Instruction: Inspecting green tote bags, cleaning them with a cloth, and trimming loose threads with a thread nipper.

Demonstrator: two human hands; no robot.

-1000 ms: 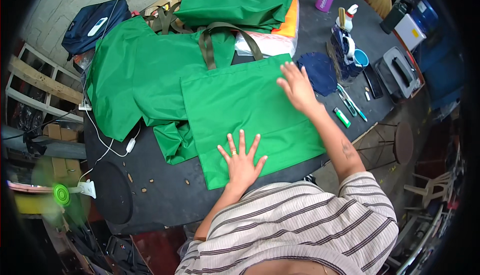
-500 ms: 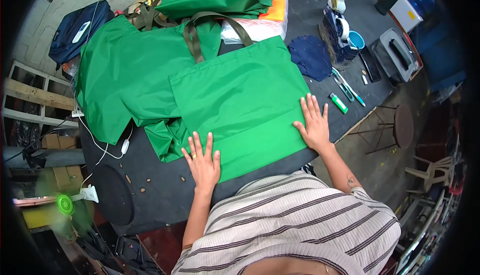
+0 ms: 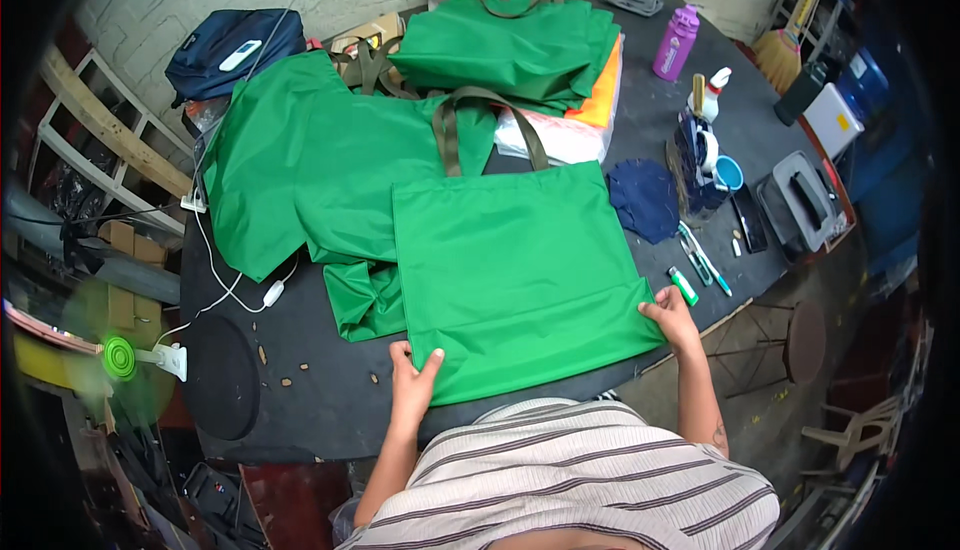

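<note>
A green tote bag (image 3: 510,260) with olive-brown straps lies flat on the dark table in front of me, its bottom edge toward my body. My left hand (image 3: 412,380) grips its lower left edge, thumb on top and fingers tucked underneath. At the right edge, my right hand (image 3: 670,316) pinches the fabric between thumb and fingers. Between my hands the cloth shows shallow creases. Left of the bag and partly beneath it spreads more green fabric (image 3: 300,165). Beyond it sits a stack of folded green bags (image 3: 510,45) with similar straps.
At the right are a green lighter (image 3: 683,287), thread snips (image 3: 695,255), a pen (image 3: 717,275), a navy cloth (image 3: 643,200), a blue caddy (image 3: 697,165) and a purple bottle (image 3: 676,43). A white cable (image 3: 215,280) and small fan (image 3: 120,358) are at the left.
Both hands lay flat with fingers spread on the bag; now they grip its left and right edges. The view has shifted, showing more of the table's far side.
</note>
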